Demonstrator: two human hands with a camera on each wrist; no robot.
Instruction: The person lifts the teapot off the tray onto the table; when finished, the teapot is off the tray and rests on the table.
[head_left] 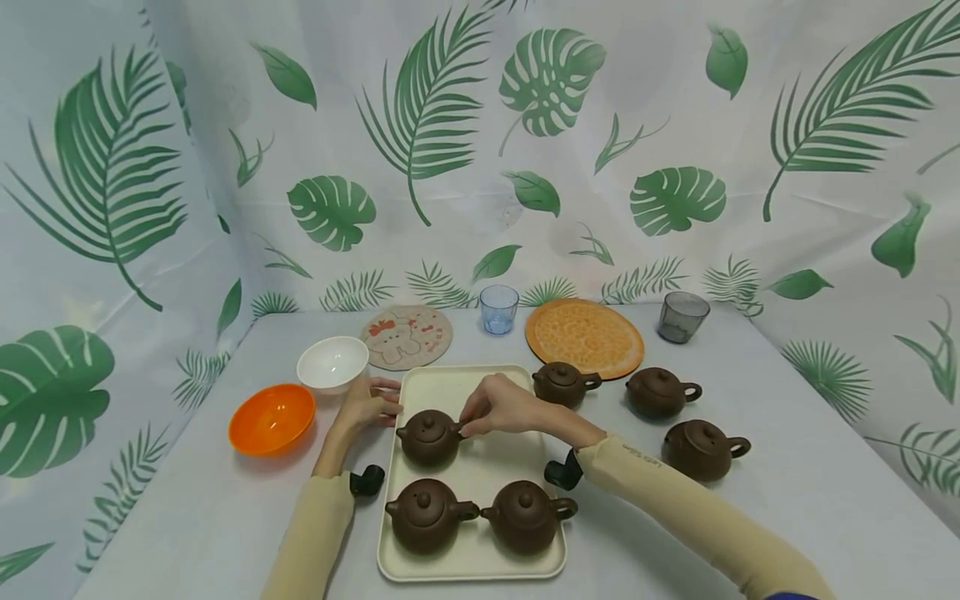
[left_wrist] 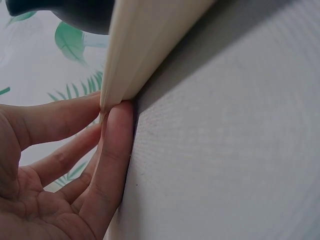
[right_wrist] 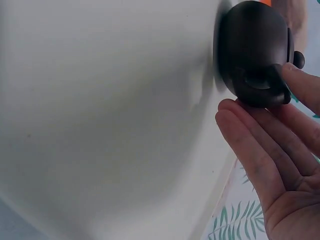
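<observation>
A cream tray [head_left: 480, 569] carries several dark brown teapots. My right hand [head_left: 506, 406] pinches the handle of the teapot [head_left: 430, 439] near the tray's left side. In the right wrist view, thumb and fingers close on that teapot's [right_wrist: 255, 45] looped handle, its base right at the tray surface [right_wrist: 110, 115]. Two more teapots, one left [head_left: 425, 518] and one right [head_left: 525, 518], sit side by side at the tray's near end. My left hand [head_left: 367, 406] holds the tray's left edge; the left wrist view shows fingertips [left_wrist: 120, 117] on either side of the rim [left_wrist: 127, 55].
Right of the tray stand three more teapots, a far one [head_left: 562, 383], a middle one [head_left: 660, 393] and a near one [head_left: 703, 450]. To the left are a white bowl [head_left: 332, 362] and an orange bowl [head_left: 272, 419]. Behind lie round mats [head_left: 585, 337] and two glasses [head_left: 498, 310].
</observation>
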